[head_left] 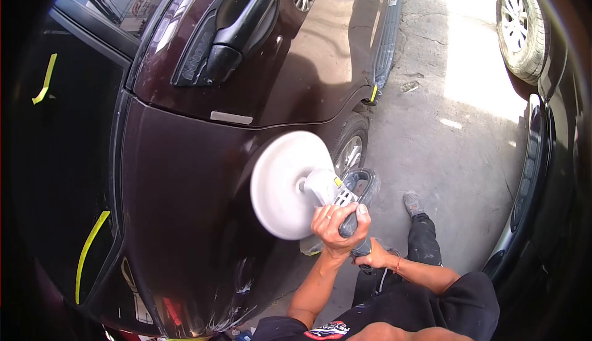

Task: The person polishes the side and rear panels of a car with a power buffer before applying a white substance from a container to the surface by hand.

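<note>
A polishing machine (322, 188) with a large round white pad (285, 184) is held against or just over the dark maroon car's rear side panel (185, 180). The pad looks smeared, as if spinning. My left hand (341, 227) is wrapped round the machine's dark side handle, near its head. Lower and to the right, my right hand (374, 256) grips the rear of the machine's body. A cable hangs below it. The panel under the pad is partly hidden.
The car's door handle (231, 45), a wheel (351, 150) and yellow tape strips (91, 248) lie around the work area. Another dark vehicle (555, 205) with a wheel (521, 26) stands at the right. Concrete floor (456, 156) runs between the vehicles.
</note>
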The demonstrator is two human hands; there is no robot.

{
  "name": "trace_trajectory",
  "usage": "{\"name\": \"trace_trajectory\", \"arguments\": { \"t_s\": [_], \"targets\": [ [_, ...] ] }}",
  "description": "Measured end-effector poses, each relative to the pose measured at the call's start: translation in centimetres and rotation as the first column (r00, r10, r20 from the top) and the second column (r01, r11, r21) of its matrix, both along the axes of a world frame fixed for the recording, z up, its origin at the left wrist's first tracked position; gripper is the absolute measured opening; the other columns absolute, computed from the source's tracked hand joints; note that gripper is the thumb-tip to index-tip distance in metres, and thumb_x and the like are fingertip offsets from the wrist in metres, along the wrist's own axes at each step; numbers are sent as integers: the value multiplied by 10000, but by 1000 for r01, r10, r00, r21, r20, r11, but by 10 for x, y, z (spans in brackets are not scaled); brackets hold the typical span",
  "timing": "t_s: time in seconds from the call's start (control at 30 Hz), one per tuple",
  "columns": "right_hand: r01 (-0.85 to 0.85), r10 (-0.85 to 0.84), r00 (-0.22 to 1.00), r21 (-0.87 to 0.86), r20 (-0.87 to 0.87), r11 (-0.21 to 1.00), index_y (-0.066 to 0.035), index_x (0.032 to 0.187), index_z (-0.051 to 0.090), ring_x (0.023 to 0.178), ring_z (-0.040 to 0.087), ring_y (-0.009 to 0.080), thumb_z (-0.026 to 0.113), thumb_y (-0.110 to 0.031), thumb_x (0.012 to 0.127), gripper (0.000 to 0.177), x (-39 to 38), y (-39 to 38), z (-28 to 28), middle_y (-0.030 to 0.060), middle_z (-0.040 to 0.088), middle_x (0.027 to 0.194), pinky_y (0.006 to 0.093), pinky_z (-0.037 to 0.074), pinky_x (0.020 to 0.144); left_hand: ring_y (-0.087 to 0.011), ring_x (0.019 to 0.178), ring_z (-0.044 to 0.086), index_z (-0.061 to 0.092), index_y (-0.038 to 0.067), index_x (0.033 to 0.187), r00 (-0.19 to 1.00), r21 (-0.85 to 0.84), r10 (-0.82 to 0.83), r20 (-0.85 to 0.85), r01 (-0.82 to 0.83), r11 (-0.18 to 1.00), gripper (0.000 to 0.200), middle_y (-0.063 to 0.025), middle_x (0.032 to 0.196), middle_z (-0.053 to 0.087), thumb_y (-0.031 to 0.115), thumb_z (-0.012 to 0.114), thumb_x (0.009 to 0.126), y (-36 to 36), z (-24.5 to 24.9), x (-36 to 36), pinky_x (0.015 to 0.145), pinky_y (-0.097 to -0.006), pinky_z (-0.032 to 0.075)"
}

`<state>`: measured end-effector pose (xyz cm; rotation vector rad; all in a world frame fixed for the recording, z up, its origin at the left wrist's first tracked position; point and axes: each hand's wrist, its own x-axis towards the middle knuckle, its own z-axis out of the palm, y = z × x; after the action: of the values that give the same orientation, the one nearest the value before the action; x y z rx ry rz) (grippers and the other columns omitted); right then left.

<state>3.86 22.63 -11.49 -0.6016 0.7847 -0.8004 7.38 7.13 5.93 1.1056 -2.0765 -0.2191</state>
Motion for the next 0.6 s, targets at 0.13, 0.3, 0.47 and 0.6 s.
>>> {"name": "trace_trajectory", "arguments": {
  "t_s": [0.13,0.3,0.47,0.6],
  "targets": [
    [-114,109,988,-40,-108,993,11,981,683,828,669,196,818,-173,680,377,0,2,23,92,725,881,354,525,794,-212,544,579,605,63,862,998,-100,50,29,-47,994,156,-48,650,621,100,695,741,48,23,45,583,-359,413],
    [-331,301,941,-225,-155,917,11,1036,675,873,700,215,816,-166,670,431,5,-13,17,125,739,919,369,539,814,-218,534,504,546,55,916,985,-210,155,79,-136,968,135,-60,625,528,130,618,829,98,34,84,574,-374,400],
    [-302,258,948,-271,-184,914,-1,1066,679,894,711,219,811,-156,665,449,7,-21,13,128,747,947,364,544,825,-210,529,483,542,58,947,987,-230,135,85,-112,967,140,-54,633,518,130,608,847,79,32,78,570,-367,393],
    [-14,-19,987,-207,-158,978,-10,1025,694,855,700,185,819,-141,657,410,2,-31,2,106,746,925,348,543,802,-201,521,511,594,68,906,995,-148,-87,-47,79,986,146,-33,629,554,75,654,773,22,25,45,571,-355,398]
  ]
}}
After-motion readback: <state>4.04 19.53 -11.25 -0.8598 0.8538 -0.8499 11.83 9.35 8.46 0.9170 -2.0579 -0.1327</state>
